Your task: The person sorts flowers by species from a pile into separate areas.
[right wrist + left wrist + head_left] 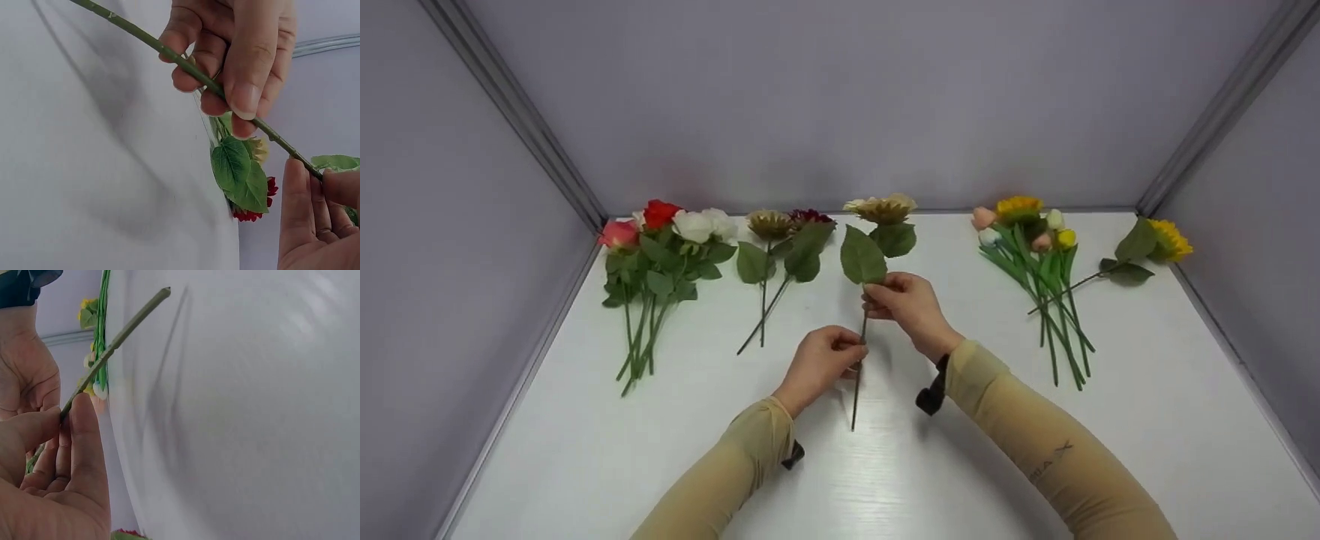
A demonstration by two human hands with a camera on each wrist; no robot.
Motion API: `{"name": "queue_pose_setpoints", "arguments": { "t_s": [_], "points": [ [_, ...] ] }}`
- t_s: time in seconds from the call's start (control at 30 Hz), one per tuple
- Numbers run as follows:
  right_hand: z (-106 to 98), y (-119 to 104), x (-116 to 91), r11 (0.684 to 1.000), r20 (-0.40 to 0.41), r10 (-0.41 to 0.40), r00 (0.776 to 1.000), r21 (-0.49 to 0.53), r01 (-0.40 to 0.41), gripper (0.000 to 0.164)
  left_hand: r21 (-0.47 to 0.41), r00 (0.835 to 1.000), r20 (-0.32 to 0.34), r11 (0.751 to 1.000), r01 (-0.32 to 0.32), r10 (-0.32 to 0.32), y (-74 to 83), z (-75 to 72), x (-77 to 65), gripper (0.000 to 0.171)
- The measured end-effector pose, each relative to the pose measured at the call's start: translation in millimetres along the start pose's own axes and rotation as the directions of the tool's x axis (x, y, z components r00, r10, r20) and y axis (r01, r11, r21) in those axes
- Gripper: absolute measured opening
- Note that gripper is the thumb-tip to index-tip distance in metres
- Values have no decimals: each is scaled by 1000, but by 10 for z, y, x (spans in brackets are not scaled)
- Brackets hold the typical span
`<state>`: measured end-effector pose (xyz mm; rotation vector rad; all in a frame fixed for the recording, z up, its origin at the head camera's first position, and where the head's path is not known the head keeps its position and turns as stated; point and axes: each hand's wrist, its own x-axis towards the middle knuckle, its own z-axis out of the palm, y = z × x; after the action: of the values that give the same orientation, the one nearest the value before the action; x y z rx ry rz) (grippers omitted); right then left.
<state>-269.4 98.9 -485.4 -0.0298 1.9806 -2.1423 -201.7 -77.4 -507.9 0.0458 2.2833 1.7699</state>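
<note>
In the head view a cream-coloured artificial flower (883, 210) with two green leaves stands in the middle, held by its long stem (856, 401). My left hand (821, 361) pinches the lower part of the stem between thumb and fingers. Higher up, just under the leaves, my right hand (913, 306) pinches the same stem. The left wrist view shows the bare cut end of the stem (138, 322) poking out past the left hand (62, 472). In the right wrist view the right hand (320, 219) is at the lower right, with the left hand (247, 62) above it.
Roses (660, 247) in red, pink and white lie at the left. Beside them are two crossed stems with a beige flower (769, 225) and a dark red flower (814, 217). Tulips (1039, 259) and sunflowers (1170, 240) lie at the right. Grey walls (840, 97) enclose the white table (585, 465).
</note>
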Motion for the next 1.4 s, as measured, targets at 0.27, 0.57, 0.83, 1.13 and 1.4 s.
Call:
{"name": "queue_pose_setpoints", "arguments": {
  "t_s": [0.27, 0.57, 0.83, 1.13, 1.4],
  "points": [
    [195, 7, 21, 915, 91, -112, 990, -379, 138, 36, 143, 986, -157, 987, 74, -51, 20, -622, 144, 19],
    [269, 73, -33, 358, 324, -299, 898, -834, 420, 54, 353, 948, -309, 917, 188, -76, -66, -1209, 357, 22],
    [284, 181, -19, 122, 414, -240, 878, -885, 450, 64, 454, 941, -337, 869, 195, -35, -199, -1170, 472, 21],
    [184, 203, -11, 145, 408, -231, 883, -883, 446, 62, 520, 945, -328, 835, 179, 2, -231, -1166, 482, 24],
    [49, 200, -6, 144, 387, -208, 898, -896, 420, 60, 488, 936, -353, 853, 185, -1, -183, -1230, 442, 35]
  ]
}}
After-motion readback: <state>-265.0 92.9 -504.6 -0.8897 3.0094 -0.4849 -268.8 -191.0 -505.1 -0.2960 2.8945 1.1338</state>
